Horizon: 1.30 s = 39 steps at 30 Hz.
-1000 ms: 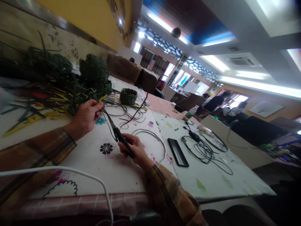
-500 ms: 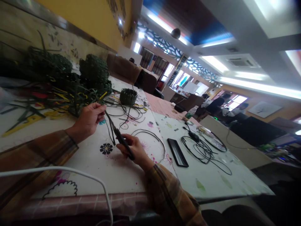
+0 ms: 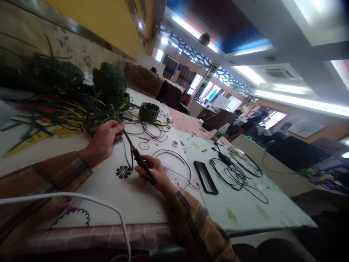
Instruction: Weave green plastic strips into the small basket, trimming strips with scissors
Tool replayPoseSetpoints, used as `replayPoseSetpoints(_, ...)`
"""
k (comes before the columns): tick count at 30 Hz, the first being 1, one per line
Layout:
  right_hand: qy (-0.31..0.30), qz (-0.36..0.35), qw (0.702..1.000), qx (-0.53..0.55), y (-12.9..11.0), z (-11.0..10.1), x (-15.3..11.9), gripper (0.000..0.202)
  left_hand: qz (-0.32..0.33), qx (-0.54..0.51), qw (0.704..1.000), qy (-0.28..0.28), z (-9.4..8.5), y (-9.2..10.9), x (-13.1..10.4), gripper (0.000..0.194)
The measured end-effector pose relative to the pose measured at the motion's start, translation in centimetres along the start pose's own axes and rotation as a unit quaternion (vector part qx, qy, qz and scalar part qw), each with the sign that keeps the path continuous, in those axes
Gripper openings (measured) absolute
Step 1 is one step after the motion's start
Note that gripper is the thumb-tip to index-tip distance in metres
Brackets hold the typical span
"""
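Lot: one black-handled tool (image 3: 139, 158), in hand, over a white flowered tablecloth (image 3: 103, 205).
Right hand (image 3: 155, 171): clasped round the tool, tip aimed at eleven o'clock. Left hand (image 3: 107, 137), at ten: thumb and fingers pinching a narrow dark strip (image 3: 132, 162), loose length hanging below. I also count: small woven green basket (image 3: 149, 112) at twelve, black tray (image 3: 206, 177) at three, heaped green and yellow strips (image 3: 69, 122) at ten.

We held a black tool (image 3: 143, 165) aslant above the tabletop (image 3: 109, 203), its thick handle at lower right, its narrow front running up and left. Just beside that front, thin dark strands (image 3: 132, 162) ran downward; whether their ends touched the tabletop, we could not tell.
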State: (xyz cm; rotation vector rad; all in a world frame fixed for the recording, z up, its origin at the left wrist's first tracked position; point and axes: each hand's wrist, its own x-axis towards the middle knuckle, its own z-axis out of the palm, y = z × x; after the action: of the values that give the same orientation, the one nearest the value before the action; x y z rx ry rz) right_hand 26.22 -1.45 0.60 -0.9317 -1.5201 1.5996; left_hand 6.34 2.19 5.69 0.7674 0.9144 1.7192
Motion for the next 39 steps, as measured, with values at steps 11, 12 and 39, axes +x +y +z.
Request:
replayPoseSetpoints(11,-0.004,0.005,1.000,-0.026,-0.9,0.3,-0.6,0.040,-0.003,-0.022,1.000,0.005,-0.6,0.8,1.5,0.030)
replayPoseSetpoints(12,-0.002,0.006,1.000,-0.026,-0.7,0.3,-0.5,0.041,-0.001,-0.023,1.000,0.006,-0.6,0.8,1.6,0.031)
replayPoseSetpoints(39,0.009,0.004,1.000,-0.001,-0.5,0.3,-0.3,0.053,-0.037,-0.058,0.998,-0.005,-0.4,0.6,1.1,0.029)
